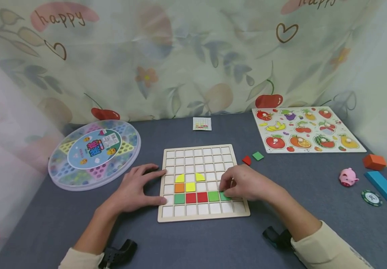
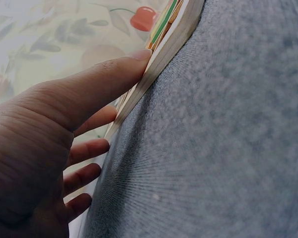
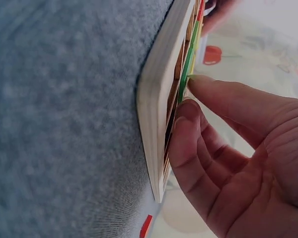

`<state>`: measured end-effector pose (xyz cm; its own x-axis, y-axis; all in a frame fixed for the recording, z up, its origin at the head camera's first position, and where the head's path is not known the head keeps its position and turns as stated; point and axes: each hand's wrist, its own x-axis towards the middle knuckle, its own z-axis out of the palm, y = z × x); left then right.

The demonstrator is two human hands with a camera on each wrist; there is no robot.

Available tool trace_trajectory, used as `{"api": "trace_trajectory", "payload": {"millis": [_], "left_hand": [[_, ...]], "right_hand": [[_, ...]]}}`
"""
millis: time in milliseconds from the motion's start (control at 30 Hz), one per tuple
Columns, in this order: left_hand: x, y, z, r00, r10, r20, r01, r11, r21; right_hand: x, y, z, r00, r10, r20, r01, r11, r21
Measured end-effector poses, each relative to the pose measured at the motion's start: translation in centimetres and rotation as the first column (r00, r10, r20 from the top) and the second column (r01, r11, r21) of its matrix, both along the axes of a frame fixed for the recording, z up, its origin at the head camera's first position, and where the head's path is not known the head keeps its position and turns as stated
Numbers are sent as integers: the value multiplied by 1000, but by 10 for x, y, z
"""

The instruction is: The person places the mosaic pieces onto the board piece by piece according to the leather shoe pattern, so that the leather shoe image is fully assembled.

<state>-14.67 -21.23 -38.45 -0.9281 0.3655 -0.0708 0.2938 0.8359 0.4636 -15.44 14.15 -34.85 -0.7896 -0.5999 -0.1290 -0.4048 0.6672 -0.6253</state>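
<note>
A wooden grid board (image 1: 203, 217) with white cells lies before me. One of its rows carries green, red (image 1: 191, 198), red, green and green tiles in sequence. Above that row are an orange square (image 1: 179, 188), a yellow square (image 1: 190, 187) and two yellow curved pieces (image 1: 200, 177). At the row's right end my right hand (image 1: 247, 183) pinches a green tile (image 3: 185, 82) between thumb and forefinger, low against the board. My left hand (image 1: 131, 190) rests at the board's left edge, thumb and forefinger extended and touching it. The remaining left fingers are spread beside the edge.
Loose red (image 1: 247, 160) and green (image 1: 258, 156) pieces lie past the board's right edge. A round plastic case (image 1: 136, 149) stands left, a small pattern card (image 1: 202, 124) behind, a fruit puzzle board (image 1: 291, 129) back right. Pig figure (image 1: 348, 177), chip (image 1: 371, 198), orange and blue blocks (image 1: 386, 188) sit right.
</note>
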Motion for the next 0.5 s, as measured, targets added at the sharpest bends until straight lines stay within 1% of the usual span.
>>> {"api": "trace_trajectory", "payload": {"millis": [167,333,500], "left_hand": [[0,0,0,1000,5,1,-5,1000,1],[0,0,0,1000,3,-1,-3,1000,3],[0,0,0,1000,-1,-3,1,1000,7]], "right_hand": [[-1,5,1,1000,-13,11,13,1000,-14],[-5,17,8,999,-50,5,50,999,-20],[-13,37,17,993,-120,11,120,993,-4]]}}
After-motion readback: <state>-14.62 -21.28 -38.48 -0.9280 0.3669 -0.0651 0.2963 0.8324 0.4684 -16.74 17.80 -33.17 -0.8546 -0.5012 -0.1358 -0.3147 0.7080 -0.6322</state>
